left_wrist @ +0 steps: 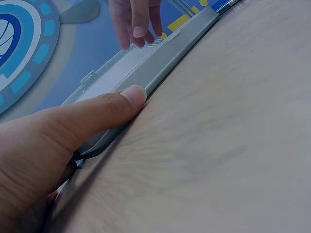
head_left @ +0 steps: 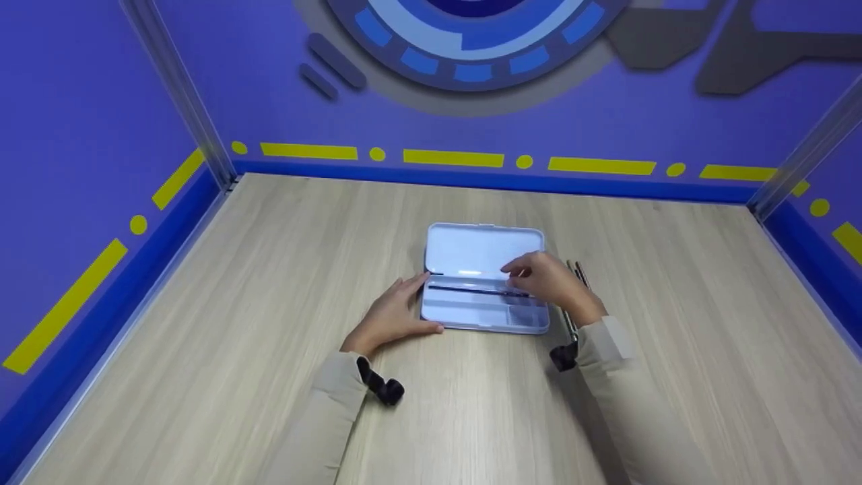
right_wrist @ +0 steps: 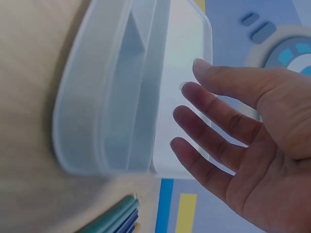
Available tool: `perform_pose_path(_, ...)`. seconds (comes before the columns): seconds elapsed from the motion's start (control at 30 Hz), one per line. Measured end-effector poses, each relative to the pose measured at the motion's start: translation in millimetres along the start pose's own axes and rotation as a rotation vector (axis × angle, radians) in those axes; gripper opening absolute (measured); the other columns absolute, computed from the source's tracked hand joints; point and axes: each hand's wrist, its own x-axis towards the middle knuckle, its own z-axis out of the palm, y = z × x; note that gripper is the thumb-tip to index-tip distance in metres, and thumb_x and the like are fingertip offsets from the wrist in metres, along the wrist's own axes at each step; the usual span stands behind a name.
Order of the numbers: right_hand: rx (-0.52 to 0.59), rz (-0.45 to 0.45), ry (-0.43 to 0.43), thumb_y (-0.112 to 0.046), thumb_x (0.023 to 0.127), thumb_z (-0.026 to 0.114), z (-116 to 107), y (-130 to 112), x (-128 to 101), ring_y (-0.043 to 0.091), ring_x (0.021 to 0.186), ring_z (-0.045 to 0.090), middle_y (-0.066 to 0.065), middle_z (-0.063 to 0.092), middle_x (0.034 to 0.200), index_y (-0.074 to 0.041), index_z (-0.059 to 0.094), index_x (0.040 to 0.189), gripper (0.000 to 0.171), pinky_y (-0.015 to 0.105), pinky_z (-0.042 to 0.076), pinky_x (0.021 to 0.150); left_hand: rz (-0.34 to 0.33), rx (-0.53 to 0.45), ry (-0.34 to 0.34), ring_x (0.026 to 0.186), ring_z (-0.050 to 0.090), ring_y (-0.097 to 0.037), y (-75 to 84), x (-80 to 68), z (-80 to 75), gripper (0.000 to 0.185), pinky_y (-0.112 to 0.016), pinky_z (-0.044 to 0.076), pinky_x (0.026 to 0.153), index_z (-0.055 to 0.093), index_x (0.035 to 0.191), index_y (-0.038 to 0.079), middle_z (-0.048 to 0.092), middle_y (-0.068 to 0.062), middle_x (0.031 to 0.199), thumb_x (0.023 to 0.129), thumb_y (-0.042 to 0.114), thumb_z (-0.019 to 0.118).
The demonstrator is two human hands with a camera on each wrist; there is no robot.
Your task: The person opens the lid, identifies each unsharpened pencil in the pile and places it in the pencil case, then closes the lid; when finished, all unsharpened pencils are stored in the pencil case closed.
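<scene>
A pale, translucent pencil case [head_left: 465, 313] lies on the table with its lid [head_left: 471, 249] folded back. One dark, slender pen or pencil [head_left: 465, 289] rests lengthwise in its long rear compartment. My left hand [head_left: 394, 313] holds the case at its left end, the thumb [left_wrist: 114, 107] against the front wall and the fingers by the hinge side. Over the right half of the case hovers my right hand [head_left: 542, 279], its fingers [right_wrist: 209, 116] loosely bent and apart with nothing between them. Several pens [right_wrist: 114, 218] lie right of the case, partly hidden by the right wrist.
A wood-grain table [head_left: 269, 269] spreads out around the case. Blue printed panels [head_left: 444, 128] with yellow dashes stand behind it and at both sides, joined by metal corner posts [head_left: 182, 94]. A small divided section [head_left: 528, 315] sits at the case's front right.
</scene>
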Motion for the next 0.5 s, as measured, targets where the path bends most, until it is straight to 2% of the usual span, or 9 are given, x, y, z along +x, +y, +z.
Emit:
perform_pose_path(0.23,-0.031,-0.012,0.046,-0.004,0.088,0.065,-8,15,-9,0.026,0.089,0.064,0.016,0.071,0.102,0.000,0.071,0.112,0.025,0.041,0.058,0.081,-0.011,0.001,-0.001,0.146,0.021,-0.037,-0.5,-0.8,-0.1,0.103,-0.048,0.021,0.120,0.031,0.152,0.018,0.034,-0.007,0.155,0.068,0.051,0.082)
perform_pose_path(0.5,-0.002,-0.020,0.079,-0.001,0.087,0.065,-19,35,-20,0.027,0.089,0.064,0.020,0.070,0.102,0.005,0.068,0.113,0.026,0.043,0.057,0.080,-0.028,0.000,-0.002,0.146,0.020,-0.036,0.9,-2.1,-0.7,0.103,-0.049,0.021,0.119,0.030,0.152,0.021,0.033,-0.005,0.156,0.068,0.052,0.082)
